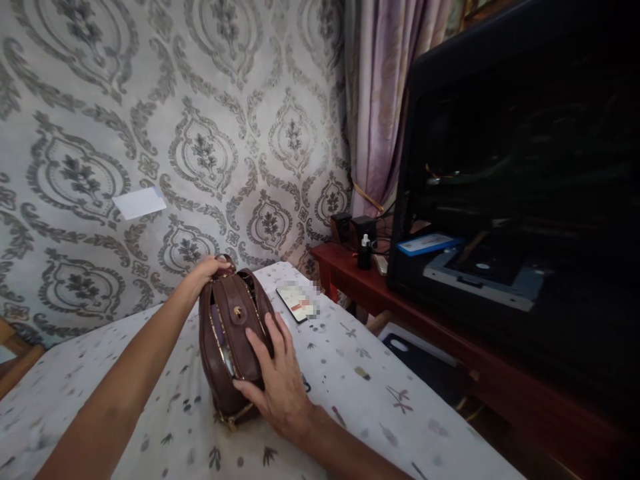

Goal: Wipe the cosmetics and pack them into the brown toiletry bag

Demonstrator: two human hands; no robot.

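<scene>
A brown handbag (240, 347) with gold zippers and a gold clasp lies on a white patterned bedspread (165, 400). Its two long zippers are undone, and something pale shows through the near left opening. At the bag's far end, my left hand (213, 268) grips the bag by its strap end. My right hand (283, 380) rests on the near right part of the bag, its fingers spread over the leather and its thumb near the left zipper. To the right of the bag lies a phone (295, 303) with its screen lit and partly blurred.
On the right, a red wooden table (360, 277) carries a large dark screen (515, 187), a small black bottle (365, 257) and dark speaker-like boxes (363, 231). A dark flat object (420, 363) sits below it. A patterned wall (225, 133) and purple curtain (380, 113) stand behind.
</scene>
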